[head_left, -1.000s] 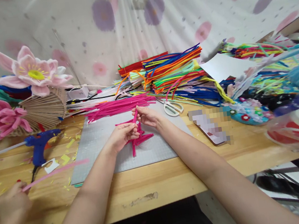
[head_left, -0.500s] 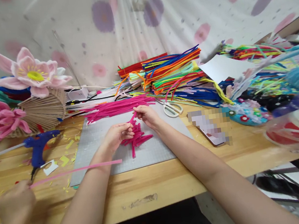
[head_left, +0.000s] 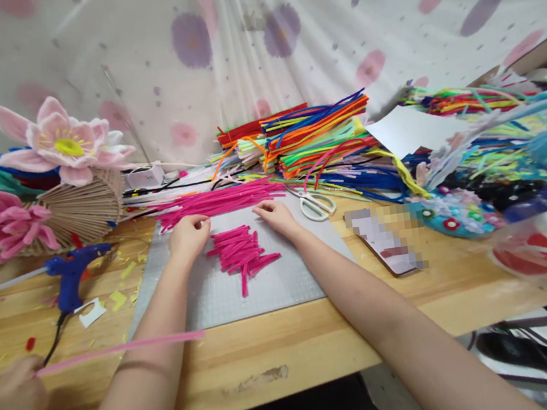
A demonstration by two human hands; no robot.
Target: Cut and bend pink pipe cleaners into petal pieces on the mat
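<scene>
My left hand (head_left: pixel 191 237) is over the left part of the grey mat (head_left: pixel 206 304), its thumb and fingertips curled together with nothing visible in them. On the other side, my right hand (head_left: pixel 275 218) has its thumb and index finger pinched, and nothing shows between them. Between and slightly below the hands lies a pile of short magenta fuzzy stems (head_left: pixel 236 250), a few pointing toward the front. Long magenta stems (head_left: pixel 222 199) lie across the back of the mat, just beyond both hands.
White-handled scissors (head_left: pixel 317 206) and a partly blurred phone (head_left: pixel 384 244) lie right. A blue glue gun (head_left: pixel 73 272) and fuzzy flowers (head_left: pixel 61 142) are left. Another person's hand (head_left: pixel 14 400) holds a pink strip (head_left: pixel 121 349) across my left forearm. Colourful stem bundles (head_left: pixel 319 132) line the back.
My hands have moved apart, and the magenta piece between them is no longer held. More of the short-stem pile shows. The other person's hand and pink strip have shifted down and left.
</scene>
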